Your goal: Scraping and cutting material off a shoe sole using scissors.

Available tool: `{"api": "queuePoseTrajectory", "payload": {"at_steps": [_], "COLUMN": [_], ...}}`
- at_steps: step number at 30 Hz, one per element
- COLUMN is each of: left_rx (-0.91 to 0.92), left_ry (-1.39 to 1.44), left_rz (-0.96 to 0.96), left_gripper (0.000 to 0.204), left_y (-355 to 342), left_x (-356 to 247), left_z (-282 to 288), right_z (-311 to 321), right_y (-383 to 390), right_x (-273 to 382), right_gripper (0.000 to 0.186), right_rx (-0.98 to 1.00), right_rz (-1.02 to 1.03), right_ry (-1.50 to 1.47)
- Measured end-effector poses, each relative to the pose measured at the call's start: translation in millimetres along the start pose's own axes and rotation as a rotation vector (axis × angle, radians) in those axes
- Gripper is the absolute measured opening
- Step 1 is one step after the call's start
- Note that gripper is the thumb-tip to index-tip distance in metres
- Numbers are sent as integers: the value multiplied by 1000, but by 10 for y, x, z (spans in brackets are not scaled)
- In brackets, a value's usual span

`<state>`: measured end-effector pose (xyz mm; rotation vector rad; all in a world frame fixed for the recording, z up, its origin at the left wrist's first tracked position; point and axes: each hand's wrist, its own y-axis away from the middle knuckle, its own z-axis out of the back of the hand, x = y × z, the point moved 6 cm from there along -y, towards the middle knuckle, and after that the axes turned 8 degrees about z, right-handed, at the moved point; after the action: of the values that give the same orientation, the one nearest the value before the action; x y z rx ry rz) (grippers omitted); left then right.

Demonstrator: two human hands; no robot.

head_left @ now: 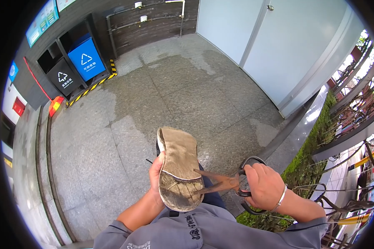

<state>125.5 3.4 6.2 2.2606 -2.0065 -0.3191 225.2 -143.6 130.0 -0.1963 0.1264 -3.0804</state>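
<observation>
Gray stone floor (91,137) spreads across the view, with a darker, wet-looking patch (166,95) toward 12 o'clock. At 10 o'clock stand 2 trash bins, a black bin (64,79) and a blue bin (87,62), edged by yellow-and-black striped tape (91,88); a broom (56,106) with a red stick is near them. A white door (303,50) fills much of 1 to 2 o'clock, and green moss (303,166) runs along the floor's edge at 4 o'clock.

Just below the middle, toward 6 o'clock, a shoe (178,151) is held up with its bottom facing the camera: tan over the upper part, dark and worn at the lower end. The left hand (156,172), at 7 o'clock, grips the shoe's 9 o'clock side. The right hand (264,184), at 4 o'clock, is closed around the black handles of rusty scissors (228,183). Their 2 blades are spread and point toward 9 o'clock, the tips in front of the shoe's bottom; whether they touch it, I cannot tell. A silver bracelet (281,197) circles the right wrist.
</observation>
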Motion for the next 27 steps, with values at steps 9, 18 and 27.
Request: {"api": "queuePoseTrajectory", "payload": {"at_steps": [9,18,27], "left_rx": [-64,-162,-116], "left_ry": [-161,-289,-125], "left_rz": [-106,-181,-142], "left_gripper": [67,67,64], "left_y": [51,85,105], "left_x": [-1,37,43], "left_z": [78,32,-99], "right_z": [-155,-304,-258], "right_y": [-78,-107,-209], "right_x": [82,62,44], "right_gripper": [64,59,31], "right_rx": [53,128,65], "right_rz": [22,19,7], "right_ry": [-41,3,53]}}
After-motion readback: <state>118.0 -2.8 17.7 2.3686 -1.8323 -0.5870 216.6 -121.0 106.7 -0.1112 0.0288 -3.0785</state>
